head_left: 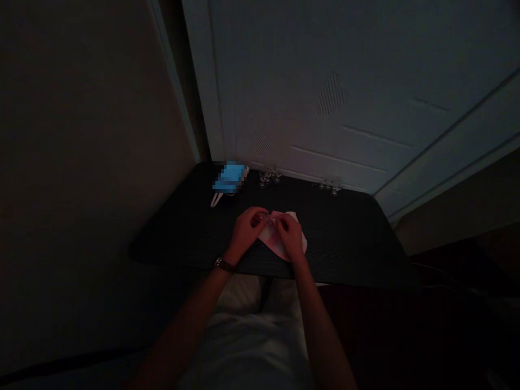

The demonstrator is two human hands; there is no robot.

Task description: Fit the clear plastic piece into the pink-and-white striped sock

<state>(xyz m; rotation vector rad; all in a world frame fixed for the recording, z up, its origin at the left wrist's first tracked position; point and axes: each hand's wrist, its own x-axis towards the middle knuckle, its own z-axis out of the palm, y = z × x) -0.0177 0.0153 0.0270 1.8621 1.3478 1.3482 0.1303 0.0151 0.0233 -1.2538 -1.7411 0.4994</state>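
Observation:
On the dark table, near its front edge, lies a pale pink and white cloth or paper (277,243). My left hand (248,227) is at its left side, fingers curled in a pinch around something small and shiny that I cannot make out. My right hand (289,232) rests over the right part of the pale piece, its fingers closed close to the left fingertips. Whatever the right fingers hold is too small and dark to name. A watch or bracelet (225,264) is on my left wrist.
A device with a lit blue, blurred screen (231,177) and a strap lies at the back left of the dark table (174,227). Small clear knobbed objects (270,176) and a similar group (332,186) stand by the pale panel (284,97) behind.

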